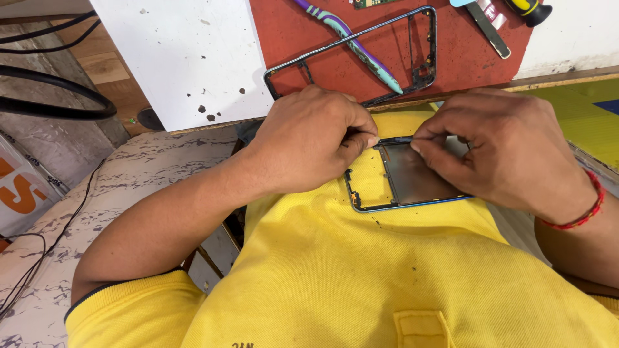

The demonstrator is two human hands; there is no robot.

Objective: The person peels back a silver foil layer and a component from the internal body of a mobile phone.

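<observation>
Yellow polo shirt (361, 270) fills the bottom of the head view, close under the camera, with a small chest pocket at its lower edge. Against it, just below the edge of the surface, both hands work on a phone middle frame (406, 183), a thin blue-edged rectangle with a dull grey plate in it, held tilted against the shirt. Left hand (309, 138) is curled into a loose fist, thumb and forefinger pinched together on the frame's top edge. Right hand (500, 148) comes in from the other side, fingers bent and pressed together, their tips pinching the same top edge just beside the left hand's fingertips. A red thread bracelet (583, 209) circles the right wrist.

Beyond the hands, a red mat (464, 55) lies on the surface. On it rests a second, empty phone frame (422, 77), dark and bare, with a purple and teal toothbrush (351, 42) laid across it. Tweezers (487, 26) and a yellow-and-black screwdriver handle (530, 9) sit at the mat's far corner. Beside the mat lies a white board (187, 58) speckled with dark spots. Black cables (58, 103) loop at the far left.
</observation>
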